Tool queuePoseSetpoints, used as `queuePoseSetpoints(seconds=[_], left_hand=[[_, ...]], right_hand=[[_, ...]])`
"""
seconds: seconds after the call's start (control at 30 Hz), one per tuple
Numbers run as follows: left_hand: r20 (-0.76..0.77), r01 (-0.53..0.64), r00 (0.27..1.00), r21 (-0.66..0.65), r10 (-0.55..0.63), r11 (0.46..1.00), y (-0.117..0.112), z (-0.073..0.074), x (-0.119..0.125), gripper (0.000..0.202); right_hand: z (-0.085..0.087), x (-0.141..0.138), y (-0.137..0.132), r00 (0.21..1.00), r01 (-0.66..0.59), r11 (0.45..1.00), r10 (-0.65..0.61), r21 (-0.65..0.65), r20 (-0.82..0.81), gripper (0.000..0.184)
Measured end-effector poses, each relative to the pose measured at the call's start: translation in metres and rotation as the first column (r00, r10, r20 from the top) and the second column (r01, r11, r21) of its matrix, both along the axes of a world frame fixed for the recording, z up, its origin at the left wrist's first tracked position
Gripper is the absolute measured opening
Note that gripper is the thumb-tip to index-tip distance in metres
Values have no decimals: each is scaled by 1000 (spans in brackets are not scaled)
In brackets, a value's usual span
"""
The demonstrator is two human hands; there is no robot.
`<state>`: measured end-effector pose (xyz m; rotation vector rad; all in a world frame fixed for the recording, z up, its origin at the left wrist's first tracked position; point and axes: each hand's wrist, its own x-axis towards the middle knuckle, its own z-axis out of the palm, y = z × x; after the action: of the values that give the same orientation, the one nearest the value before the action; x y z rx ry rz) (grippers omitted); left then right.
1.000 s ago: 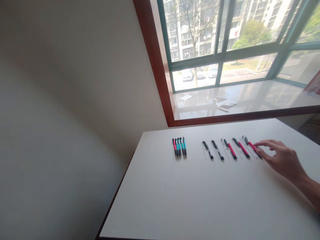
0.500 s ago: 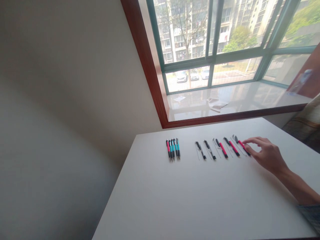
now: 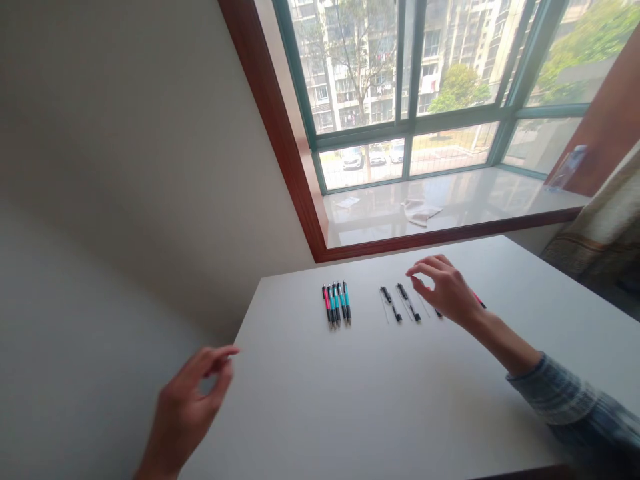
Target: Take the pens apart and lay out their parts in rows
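My right hand [image 3: 445, 288] hovers over a row of taken-apart pens, its thumb and index finger curved with a small gap between them and nothing visible inside. Just left of its fingertips lie black pen parts [image 3: 409, 303] with thin refills, and another black set [image 3: 391, 305] beside them. Most of the red-barrelled sets are hidden behind the hand; one red barrel [image 3: 479, 299] peeks out past the wrist. My left hand [image 3: 187, 397] is raised by the table's left edge, slightly blurred, thumb and index apart, empty. Several whole pens [image 3: 337, 304], one red and the others teal, lie side by side further left.
The white table [image 3: 350, 407] meets a wall [image 3: 125, 200] on the left. Behind it, a window sill [image 3: 370, 230] with a red-brown frame carries a crumpled cloth [image 3: 421, 212] and a clear bottle [image 3: 567, 170]. A curtain [image 3: 575, 233] hangs at the right.
My right hand has moved left from the rightmost red pen parts to above the middle of the row. My left hand has come into view at lower left. The view has shifted slightly.
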<state>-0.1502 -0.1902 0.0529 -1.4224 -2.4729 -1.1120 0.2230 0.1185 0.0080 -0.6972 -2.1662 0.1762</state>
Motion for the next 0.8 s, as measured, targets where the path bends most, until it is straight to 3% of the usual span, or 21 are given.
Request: queuePoseSetpoints(seconds=[0.03, 0.07, 0.1, 0.17, 0.27, 0.37, 0.47, 0.6, 0.7, 0.8], left_hand=[[-71, 266, 958, -130, -277, 955, 29, -1, 6, 13], [-117, 439, 871, -250, -477, 863, 58, -2, 13, 20], [-156, 502, 807, -324, -569, 801, 85, -4, 21, 26], [-194, 520, 739, -444, -645, 730, 130, -11, 35, 34], [-238, 476, 713, -527, -660, 704, 168, -28, 40, 40], [-243, 461, 720, -533, -650, 710, 177, -44, 31, 41], [-222, 482, 729, -506, -648, 716, 175, -50, 20, 30], [-194, 524, 719, -480, -668, 703, 174, -46, 15, 22], [-137, 566, 702, -488, -698, 665, 172, -40, 14, 16], [-99, 553, 722, -512, -684, 657, 169, -34, 11, 14]], right_hand=[[4, -12, -3, 999, -39, 999, 39, -2, -5, 19], [5, -22, -6, 998, -69, 998, 69, -3, -9, 21], [5, -31, -8, 995, -95, 995, 95, -5, -11, 23], [-1, -43, -11, 991, -135, 991, 134, -13, -15, 24], [-17, -51, -13, 985, -175, 983, 175, -50, -7, 23], [-28, -51, -11, 981, -191, 976, 192, -107, -5, 22], [-30, -52, -9, 981, -194, 970, 192, -145, -28, 20], [-29, -53, -10, 981, -196, 968, 192, -158, -38, 19], [-28, -53, -13, 979, -203, 965, 199, -168, -41, 18], [-27, -52, -15, 979, -202, 963, 198, -180, -41, 18]])
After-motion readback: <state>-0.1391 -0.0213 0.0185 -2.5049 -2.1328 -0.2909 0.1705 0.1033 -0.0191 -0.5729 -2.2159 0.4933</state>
